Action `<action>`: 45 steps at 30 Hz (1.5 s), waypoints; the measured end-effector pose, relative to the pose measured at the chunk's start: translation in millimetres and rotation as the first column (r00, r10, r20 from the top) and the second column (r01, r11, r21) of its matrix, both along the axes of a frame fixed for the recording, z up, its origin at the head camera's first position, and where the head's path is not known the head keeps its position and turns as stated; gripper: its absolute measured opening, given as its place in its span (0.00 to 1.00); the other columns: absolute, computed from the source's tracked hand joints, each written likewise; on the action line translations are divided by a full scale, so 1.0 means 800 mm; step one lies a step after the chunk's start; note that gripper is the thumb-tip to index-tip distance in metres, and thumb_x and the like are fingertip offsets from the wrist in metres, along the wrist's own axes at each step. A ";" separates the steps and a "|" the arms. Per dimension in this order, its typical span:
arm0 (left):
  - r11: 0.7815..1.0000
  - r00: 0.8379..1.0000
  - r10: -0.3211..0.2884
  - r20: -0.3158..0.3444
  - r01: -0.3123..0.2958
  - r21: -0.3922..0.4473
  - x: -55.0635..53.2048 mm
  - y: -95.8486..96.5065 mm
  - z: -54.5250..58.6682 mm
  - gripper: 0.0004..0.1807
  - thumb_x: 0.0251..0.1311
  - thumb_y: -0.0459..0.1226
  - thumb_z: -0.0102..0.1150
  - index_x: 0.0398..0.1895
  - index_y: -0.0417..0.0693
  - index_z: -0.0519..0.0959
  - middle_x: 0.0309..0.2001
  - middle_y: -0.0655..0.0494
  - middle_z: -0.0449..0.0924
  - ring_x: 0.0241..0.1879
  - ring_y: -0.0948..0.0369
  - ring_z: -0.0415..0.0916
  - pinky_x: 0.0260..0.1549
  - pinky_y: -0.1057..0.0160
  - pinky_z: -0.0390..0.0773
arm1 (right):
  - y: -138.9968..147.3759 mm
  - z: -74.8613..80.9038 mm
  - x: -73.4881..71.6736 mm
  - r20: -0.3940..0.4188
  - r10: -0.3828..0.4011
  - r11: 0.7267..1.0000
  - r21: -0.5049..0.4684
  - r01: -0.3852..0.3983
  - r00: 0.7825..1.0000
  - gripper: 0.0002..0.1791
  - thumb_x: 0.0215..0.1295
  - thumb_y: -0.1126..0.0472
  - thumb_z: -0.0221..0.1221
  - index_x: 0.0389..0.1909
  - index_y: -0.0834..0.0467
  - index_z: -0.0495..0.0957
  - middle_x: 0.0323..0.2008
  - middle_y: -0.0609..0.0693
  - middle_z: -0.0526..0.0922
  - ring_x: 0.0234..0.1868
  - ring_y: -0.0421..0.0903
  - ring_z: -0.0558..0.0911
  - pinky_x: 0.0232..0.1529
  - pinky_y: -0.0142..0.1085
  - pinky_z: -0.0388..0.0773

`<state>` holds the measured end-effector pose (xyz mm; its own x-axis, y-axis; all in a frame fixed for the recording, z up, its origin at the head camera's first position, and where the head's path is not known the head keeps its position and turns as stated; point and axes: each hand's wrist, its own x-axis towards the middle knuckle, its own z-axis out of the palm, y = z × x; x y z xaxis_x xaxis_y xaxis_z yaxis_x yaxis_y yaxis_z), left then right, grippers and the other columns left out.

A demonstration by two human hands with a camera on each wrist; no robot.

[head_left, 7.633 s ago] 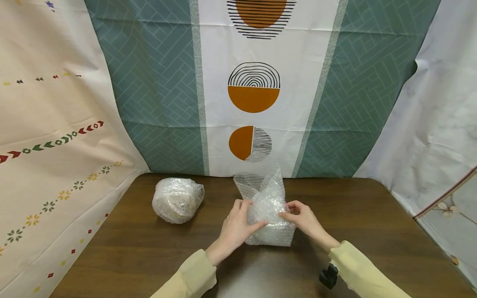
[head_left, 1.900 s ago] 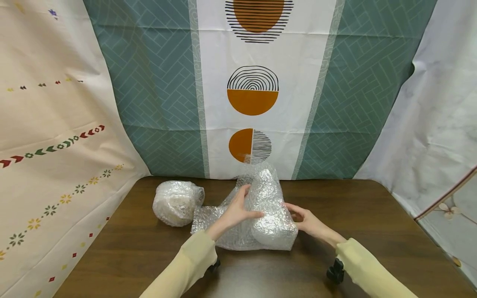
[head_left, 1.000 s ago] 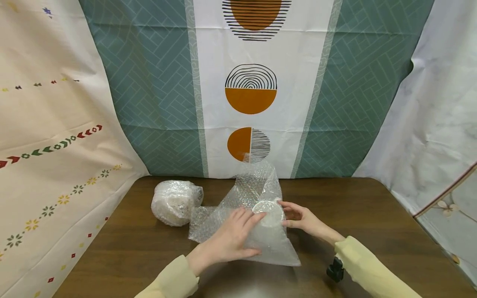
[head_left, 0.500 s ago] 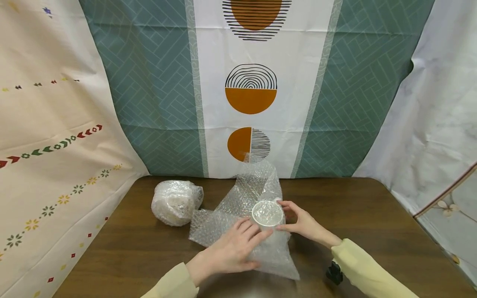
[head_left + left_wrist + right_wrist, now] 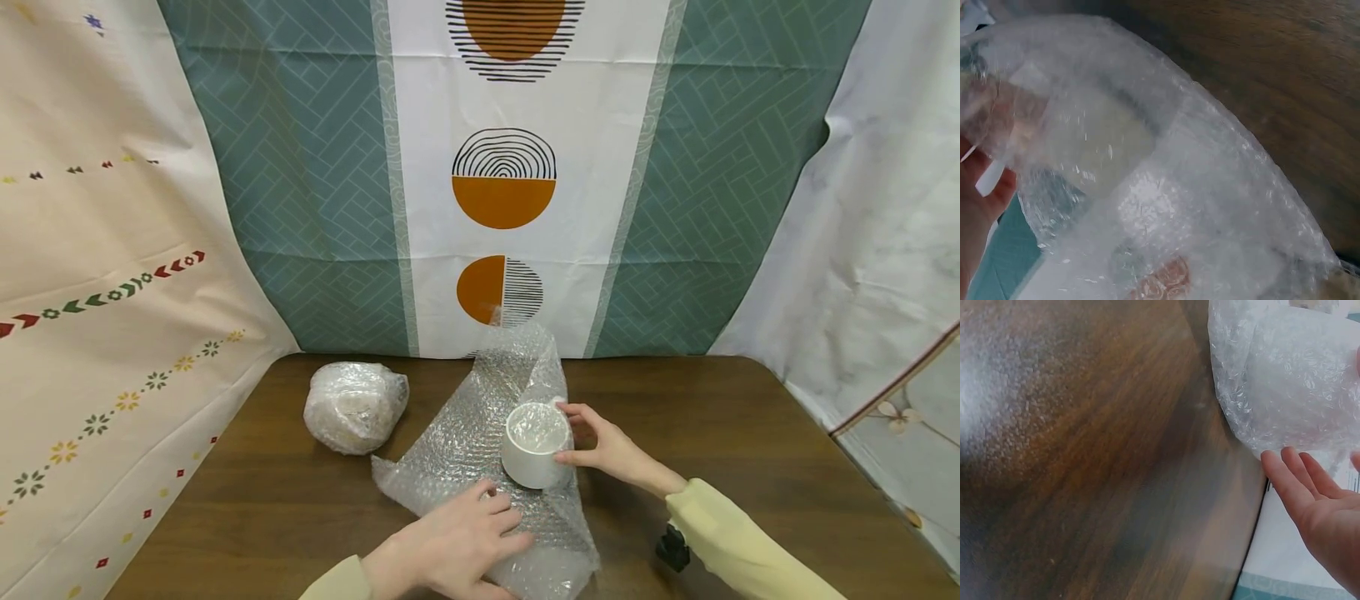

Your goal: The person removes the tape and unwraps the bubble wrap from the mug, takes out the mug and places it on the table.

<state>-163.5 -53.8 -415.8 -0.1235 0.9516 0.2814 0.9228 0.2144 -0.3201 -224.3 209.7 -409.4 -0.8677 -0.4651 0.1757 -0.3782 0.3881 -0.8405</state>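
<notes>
A white cup [image 5: 534,462] stands upright on a sheet of bubble wrap [image 5: 457,433], with crinkled clear wrap showing in its mouth. From the right, my right hand [image 5: 611,454] holds the cup's side between thumb and fingers, part of the wrap lying against it there. My left hand [image 5: 457,542] is over the front part of the sheet, thumb and fingers spread apart and the index finger raised. In the left wrist view, bubble wrap [image 5: 1210,181] fills most of the picture beside the hand. The right wrist view has the fingers [image 5: 1288,484] at the lower edge of the wrap.
A second bundle in bubble wrap [image 5: 356,408] sits at the back left of the brown wooden table [image 5: 712,467]. Patterned cloth hangs behind the table, and the wrap's upper end stands up in front of this curtain [image 5: 517,250].
The wrap layer has come off the front of the cup and is laid toward me, baring the white side. My left hand has moved nearer; the right stays at the cup.
</notes>
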 end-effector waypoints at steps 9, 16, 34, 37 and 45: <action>0.988 1.000 0.016 -0.003 -0.017 -0.152 0.015 -0.010 -0.015 0.16 0.53 0.58 0.48 0.37 0.62 0.74 0.26 0.70 0.70 0.26 0.70 0.68 0.27 0.72 0.63 | -0.001 -0.003 0.001 -0.007 -0.003 1.000 -0.009 0.002 1.000 0.38 0.52 0.65 0.65 0.61 0.69 0.57 0.48 0.64 0.70 0.49 0.64 0.69 0.44 0.57 0.68; 0.984 0.988 -0.017 -0.156 -0.011 -0.178 0.019 -0.018 -0.023 0.05 0.50 0.49 0.51 0.22 0.64 0.70 0.14 0.72 0.66 0.13 0.72 0.62 0.19 0.72 0.59 | -0.005 -0.003 0.003 -0.037 -0.023 1.000 -0.002 0.023 0.999 0.37 0.51 0.65 0.66 0.59 0.69 0.59 0.48 0.64 0.71 0.47 0.62 0.71 0.43 0.57 0.68; 0.990 0.957 0.062 0.282 -0.024 -0.137 0.013 -0.028 -0.005 0.09 0.52 0.55 0.54 0.30 0.66 0.78 0.16 0.77 0.66 0.14 0.78 0.57 0.16 0.79 0.59 | -0.005 -0.004 0.004 -0.031 -0.045 0.999 0.001 0.045 0.998 0.38 0.51 0.64 0.66 0.60 0.68 0.59 0.50 0.63 0.69 0.49 0.62 0.70 0.45 0.57 0.68; 0.990 0.956 0.053 0.289 -0.012 -0.141 0.008 -0.027 -0.001 0.12 0.54 0.56 0.52 0.33 0.64 0.78 0.18 0.76 0.66 0.16 0.78 0.57 0.16 0.79 0.57 | -0.005 -0.004 0.004 -0.037 -0.042 0.999 -0.001 0.042 0.998 0.38 0.51 0.64 0.66 0.60 0.68 0.59 0.50 0.63 0.70 0.49 0.62 0.70 0.45 0.57 0.67; 0.995 0.965 0.011 0.261 0.016 -0.101 0.000 -0.024 0.018 0.22 0.55 0.61 0.48 0.42 0.59 0.78 0.23 0.71 0.73 0.21 0.76 0.65 0.21 0.78 0.65 | -0.006 -0.002 0.006 -0.024 -0.046 0.999 -0.014 0.045 0.999 0.38 0.51 0.65 0.66 0.60 0.68 0.59 0.51 0.64 0.69 0.49 0.63 0.69 0.45 0.58 0.67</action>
